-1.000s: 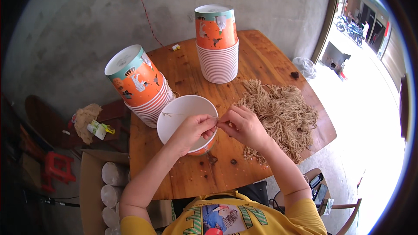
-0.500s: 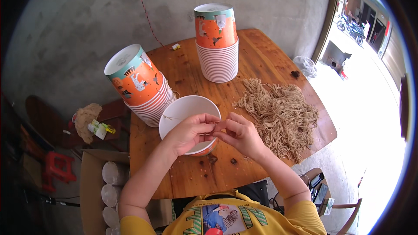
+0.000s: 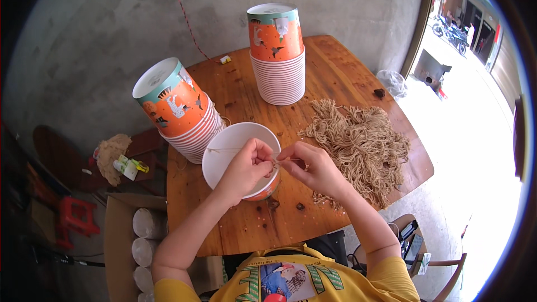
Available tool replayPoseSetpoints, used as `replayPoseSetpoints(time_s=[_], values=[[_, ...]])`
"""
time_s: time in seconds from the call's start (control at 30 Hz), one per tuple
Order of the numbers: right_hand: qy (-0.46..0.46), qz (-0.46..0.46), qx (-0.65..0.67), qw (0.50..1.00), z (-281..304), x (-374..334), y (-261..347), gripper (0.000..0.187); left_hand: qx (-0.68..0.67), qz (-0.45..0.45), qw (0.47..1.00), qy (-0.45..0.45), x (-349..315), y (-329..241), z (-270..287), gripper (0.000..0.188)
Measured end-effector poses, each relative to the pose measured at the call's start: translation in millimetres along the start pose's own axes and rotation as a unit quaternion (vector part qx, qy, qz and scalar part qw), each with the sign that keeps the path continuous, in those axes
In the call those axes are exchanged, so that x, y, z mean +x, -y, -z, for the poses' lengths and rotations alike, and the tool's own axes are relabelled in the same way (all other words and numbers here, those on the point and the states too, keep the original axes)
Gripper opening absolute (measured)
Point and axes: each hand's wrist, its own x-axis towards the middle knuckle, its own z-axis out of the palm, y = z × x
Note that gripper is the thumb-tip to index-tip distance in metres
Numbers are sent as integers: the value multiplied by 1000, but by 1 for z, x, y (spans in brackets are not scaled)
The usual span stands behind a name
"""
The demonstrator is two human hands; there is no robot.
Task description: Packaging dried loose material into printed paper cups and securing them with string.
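Observation:
A white-lined paper bucket (image 3: pixel 225 162) with an orange outside stands mouth up at the table's near middle. A thin tan string (image 3: pixel 226 149) stretches from the bucket's left rim across its mouth to my hands. Over the right part of the rim, my left hand (image 3: pixel 253 163) is closed with its fingertips pinching the string. My right hand (image 3: pixel 309 166) pinches the string close beside it, thumb and forefinger together. Whether the string is knotted or threaded there is too small to tell. A large pile of tan strings (image 3: pixel 363 151) lies to the right of my right hand.
An upside-down stack of orange and teal buckets (image 3: pixel 178 109) leans at the left; another such stack (image 3: pixel 277 56) stands upright at the back. The wooden table (image 3: pixel 279 221) meets a grey wall (image 3: pixel 128 17). Below left sits a cardboard box (image 3: pixel 120 246) with wrapped white stacks.
My hands have drawn slightly apart, and my left fingers have curled in more. The string across the bucket's mouth shows longer and straighter now. The stacks and pile have stayed put.

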Motion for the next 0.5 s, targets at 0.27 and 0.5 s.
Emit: replayPoseSetpoints(time_s=[0.27,0.5], values=[[-6,4,-80,997,-6,5,5,13,29,17,999,-20,-5,-5,-6,20],[2,-25,-80,996,-7,9,8,13,44,-25,999,-16,-4,6,-4,23]])
